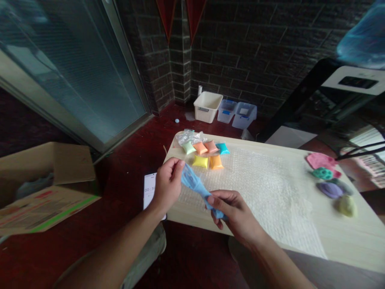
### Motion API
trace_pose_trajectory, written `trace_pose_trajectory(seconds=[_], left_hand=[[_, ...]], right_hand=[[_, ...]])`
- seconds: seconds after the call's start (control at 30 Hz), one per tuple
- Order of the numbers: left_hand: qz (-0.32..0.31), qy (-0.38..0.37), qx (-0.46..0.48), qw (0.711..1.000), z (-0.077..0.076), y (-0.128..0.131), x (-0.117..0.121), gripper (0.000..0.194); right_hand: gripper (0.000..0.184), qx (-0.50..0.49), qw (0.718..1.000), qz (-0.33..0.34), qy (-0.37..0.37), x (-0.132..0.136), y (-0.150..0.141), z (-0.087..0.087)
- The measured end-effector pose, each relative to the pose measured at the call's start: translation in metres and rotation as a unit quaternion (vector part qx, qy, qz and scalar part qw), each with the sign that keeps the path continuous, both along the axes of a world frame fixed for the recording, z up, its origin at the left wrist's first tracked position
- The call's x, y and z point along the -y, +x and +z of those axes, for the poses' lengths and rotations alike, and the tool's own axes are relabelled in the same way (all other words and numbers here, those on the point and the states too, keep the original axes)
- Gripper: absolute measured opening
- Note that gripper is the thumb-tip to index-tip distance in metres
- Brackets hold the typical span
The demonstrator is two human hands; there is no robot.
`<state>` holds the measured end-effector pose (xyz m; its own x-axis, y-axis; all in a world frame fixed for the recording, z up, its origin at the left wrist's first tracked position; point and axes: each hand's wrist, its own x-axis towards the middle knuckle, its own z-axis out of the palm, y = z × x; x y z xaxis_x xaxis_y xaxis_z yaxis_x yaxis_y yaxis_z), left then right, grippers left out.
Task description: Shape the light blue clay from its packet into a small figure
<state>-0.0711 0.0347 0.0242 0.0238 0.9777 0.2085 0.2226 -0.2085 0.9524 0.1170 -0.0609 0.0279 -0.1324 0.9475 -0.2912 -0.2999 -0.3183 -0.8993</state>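
A strip of soft light-blue modelling clay [197,185] is stretched between my two hands above the near edge of the table. My left hand [169,181] pinches its upper left end between thumb and fingers. The lower right end is gripped by my right hand [233,210], with a lump of it showing past the fingers. Beyond my hands lie several small packets of coloured clay, among them a yellow packet [200,161], an orange packet [215,162], a pale green packet [188,147] and a turquoise packet [223,148].
Bubble wrap [264,180] covers the middle of the table [355,241]. Shaped clay pieces, including a pink piece [320,161] and a purple piece [331,189], sit at the right. A phone [148,188] is beside my left wrist. A cardboard box [69,168] stands left; bins [207,108] are behind.
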Motion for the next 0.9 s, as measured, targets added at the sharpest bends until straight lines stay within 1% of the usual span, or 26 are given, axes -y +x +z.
trace_pose_trajectory(seconds=[0.07, 0.1, 0.2, 0.27, 0.33, 0.37, 0.47, 0.57, 0.63, 0.67, 0.73, 0.77, 0.8, 0.83, 0.9], left_hand=[[0.024, -0.029, 0.040, 0.998, 0.001, -0.003, -0.008, 0.034], [0.026, -0.044, 0.066, 0.997, 0.002, -0.003, -0.010, 0.033], [-0.002, -0.088, 0.145, 0.985, 0.004, 0.001, -0.012, 0.035], [-0.029, -0.111, 0.202, 0.973, 0.004, 0.006, -0.011, 0.036], [-0.031, -0.142, 0.259, 0.955, 0.004, 0.011, -0.011, 0.036], [-0.023, -0.159, 0.281, 0.946, 0.004, 0.013, -0.012, 0.035], [0.003, -0.190, 0.320, 0.928, 0.004, 0.018, -0.018, 0.035], [-0.006, -0.189, 0.334, 0.923, 0.005, 0.024, -0.024, 0.035], [-0.027, -0.173, 0.326, 0.929, 0.004, 0.032, -0.025, 0.036], [-0.042, -0.163, 0.313, 0.935, 0.004, 0.037, -0.024, 0.036], [-0.077, -0.145, 0.279, 0.946, 0.001, 0.048, -0.022, 0.034], [-0.094, -0.143, 0.264, 0.949, -0.001, 0.053, -0.020, 0.032], [-0.109, -0.138, 0.244, 0.954, -0.003, 0.058, -0.019, 0.031], [-0.121, -0.129, 0.222, 0.959, -0.005, 0.063, -0.018, 0.030], [-0.137, -0.096, 0.170, 0.971, -0.009, 0.070, -0.017, 0.027]], right_hand=[[0.031, -0.017, 1.000, -0.017, -0.002, 0.001, 0.005, 0.001], [0.031, -0.028, 0.999, -0.033, -0.002, 0.001, 0.008, 0.002], [0.029, -0.057, 0.995, -0.083, -0.005, 0.001, 0.018, 0.003], [0.037, -0.077, 0.992, -0.097, -0.017, 0.000, 0.024, 0.004], [0.048, -0.098, 0.990, -0.092, -0.038, -0.001, 0.030, 0.005], [0.051, -0.107, 0.989, -0.085, -0.049, -0.001, 0.033, 0.005], [0.046, -0.116, 0.989, -0.066, -0.064, -0.002, 0.040, 0.003], [0.039, -0.092, 0.992, -0.066, -0.050, -0.002, 0.047, -0.002], [0.038, -0.045, 0.997, -0.067, -0.019, -0.003, 0.054, -0.008], [0.038, -0.006, 0.998, -0.069, 0.003, -0.003, 0.057, -0.013], [0.038, 0.112, 0.989, -0.074, 0.055, -0.004, 0.066, -0.023], [0.043, 0.189, 0.976, -0.077, 0.080, -0.005, 0.070, -0.029], [0.046, 0.265, 0.955, -0.079, 0.106, -0.006, 0.075, -0.034], [0.048, 0.305, 0.942, -0.080, 0.118, -0.007, 0.080, -0.039], [0.046, 0.356, 0.920, -0.091, 0.137, -0.009, 0.088, -0.045]])
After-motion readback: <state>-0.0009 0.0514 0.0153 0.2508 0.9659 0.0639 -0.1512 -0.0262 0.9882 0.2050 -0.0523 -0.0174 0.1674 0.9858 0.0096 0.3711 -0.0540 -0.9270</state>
